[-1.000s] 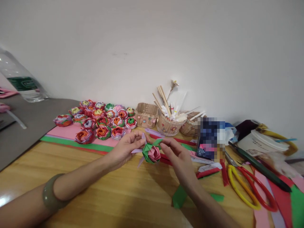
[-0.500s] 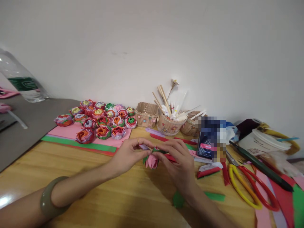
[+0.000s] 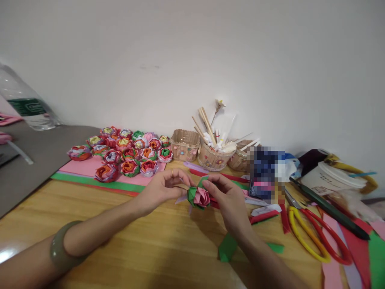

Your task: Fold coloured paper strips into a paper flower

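A small pink paper flower with green outer petals is held above the wooden table, between my two hands. On its left side, the thumb and fingers of my left hand pinch it near the rim. My right hand has its thumb and fingers closed on a green paper petal at the flower's upper right. Part of the flower's back edge is hidden behind my fingertips. Green paper strips lie on the table below my right hand.
Several finished paper flowers stand on stacked coloured paper at the left. Decorated baskets with sticks line the wall. Scissors, a dark green pen-like tool, and a lidded tub are at right. A bottle stands far left.
The flower has turned, so more of its green side shows, and it sits slightly higher and to the right. My right hand has shifted a little right, uncovering more of the green strip.
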Demonstrator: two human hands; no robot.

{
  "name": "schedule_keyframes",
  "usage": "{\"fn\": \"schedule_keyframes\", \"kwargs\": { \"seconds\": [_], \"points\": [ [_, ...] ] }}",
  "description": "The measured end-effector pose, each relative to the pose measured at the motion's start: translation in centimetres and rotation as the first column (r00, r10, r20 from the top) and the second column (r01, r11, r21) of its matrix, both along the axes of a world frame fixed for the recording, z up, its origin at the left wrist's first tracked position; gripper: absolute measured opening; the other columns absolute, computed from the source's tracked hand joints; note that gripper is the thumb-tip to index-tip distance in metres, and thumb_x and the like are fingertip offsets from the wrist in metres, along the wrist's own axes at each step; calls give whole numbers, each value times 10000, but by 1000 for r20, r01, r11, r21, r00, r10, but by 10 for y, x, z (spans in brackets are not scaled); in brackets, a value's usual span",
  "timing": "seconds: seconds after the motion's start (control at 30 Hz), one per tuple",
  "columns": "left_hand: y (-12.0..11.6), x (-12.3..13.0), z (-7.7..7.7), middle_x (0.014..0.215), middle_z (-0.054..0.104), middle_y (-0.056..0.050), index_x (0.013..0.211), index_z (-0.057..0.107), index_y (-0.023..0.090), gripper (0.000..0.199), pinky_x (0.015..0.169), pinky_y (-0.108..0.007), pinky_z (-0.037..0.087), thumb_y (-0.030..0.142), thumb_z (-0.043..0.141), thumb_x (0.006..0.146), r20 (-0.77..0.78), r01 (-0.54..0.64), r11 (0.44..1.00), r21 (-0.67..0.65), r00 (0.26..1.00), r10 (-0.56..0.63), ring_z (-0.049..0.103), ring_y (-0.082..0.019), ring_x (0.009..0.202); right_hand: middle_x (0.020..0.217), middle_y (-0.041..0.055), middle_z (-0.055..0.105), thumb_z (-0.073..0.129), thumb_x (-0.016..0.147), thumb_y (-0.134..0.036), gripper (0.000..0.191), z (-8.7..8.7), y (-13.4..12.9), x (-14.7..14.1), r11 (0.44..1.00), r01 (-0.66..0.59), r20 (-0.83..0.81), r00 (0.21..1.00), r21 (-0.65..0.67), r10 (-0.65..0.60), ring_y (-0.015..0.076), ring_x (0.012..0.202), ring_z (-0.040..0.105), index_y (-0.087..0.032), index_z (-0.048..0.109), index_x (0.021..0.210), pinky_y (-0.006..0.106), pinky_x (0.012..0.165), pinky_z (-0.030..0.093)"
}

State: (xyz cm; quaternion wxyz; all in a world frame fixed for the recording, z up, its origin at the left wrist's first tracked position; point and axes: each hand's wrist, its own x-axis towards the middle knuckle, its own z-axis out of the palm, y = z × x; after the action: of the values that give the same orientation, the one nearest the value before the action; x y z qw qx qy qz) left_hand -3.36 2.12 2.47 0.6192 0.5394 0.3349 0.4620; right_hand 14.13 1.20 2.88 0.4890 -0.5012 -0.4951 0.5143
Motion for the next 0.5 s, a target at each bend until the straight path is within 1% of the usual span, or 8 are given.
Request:
{"fn": "schedule_keyframes", "kwargs": {
  "seconds": [0.07,0.13,0.2,0.3,0.4,0.47,0.5],
  "points": [
    [0,0,1,745,603,-22,692,592,157,121,647,-259,470,176,694,631,-37,-7,1000,17,999,8,584,-144,726,621,-14,592,741,595,-419,313,-1,0,-1,997,3,-77,997,-74,-9,108,531,522,-160,612,716,221,495,425],
    [-1,1,2,729,588,-23,677,604,152,125,616,-260,472,208,704,627,-85,-17,997,72,996,23,573,-141,689,598,-16,589,749,579,-431,338,-2,1,-3,994,0,-130,991,-106,-14,108,510,518,-157,614,725,227,484,426],
    [-2,0,3,745,597,-32,670,632,150,102,626,-264,480,213,704,633,-140,-20,987,159,989,42,574,-143,692,578,-23,586,763,557,-427,350,-3,0,-5,992,5,-162,987,-122,-25,105,486,508,-156,625,730,227,467,418],
    [-3,-1,2,770,643,-45,694,664,161,30,666,-268,493,190,660,689,-215,3,965,263,975,55,599,-151,729,544,-37,579,785,522,-415,361,-3,-3,-7,988,30,-171,984,-154,-56,96,442,486,-158,640,730,228,437,399],
    [-6,-2,-1,781,685,-48,716,666,169,49,686,-267,502,164,618,728,-247,19,959,281,968,54,628,-157,743,539,-33,587,777,536,-414,350,-3,-6,-9,989,58,-128,989,-136,-75,104,440,493,-159,654,741,241,445,401],
    [-8,-2,-1,790,702,-50,740,668,171,63,699,-270,504,164,605,744,-282,10,953,303,956,79,641,-161,750,561,-21,601,768,556,-392,313,-4,-7,-9,993,78,-81,993,-83,-85,107,467,501,-157,665,735,237,456,395],
    [-9,-2,-1,796,708,-51,756,671,174,75,705,-273,503,171,596,757,-305,10,943,333,947,98,645,-163,753,568,-17,605,760,571,-379,288,-5,-7,-9,995,87,-54,994,-54,-90,108,479,503,-158,670,730,235,458,389]
  ]
}}
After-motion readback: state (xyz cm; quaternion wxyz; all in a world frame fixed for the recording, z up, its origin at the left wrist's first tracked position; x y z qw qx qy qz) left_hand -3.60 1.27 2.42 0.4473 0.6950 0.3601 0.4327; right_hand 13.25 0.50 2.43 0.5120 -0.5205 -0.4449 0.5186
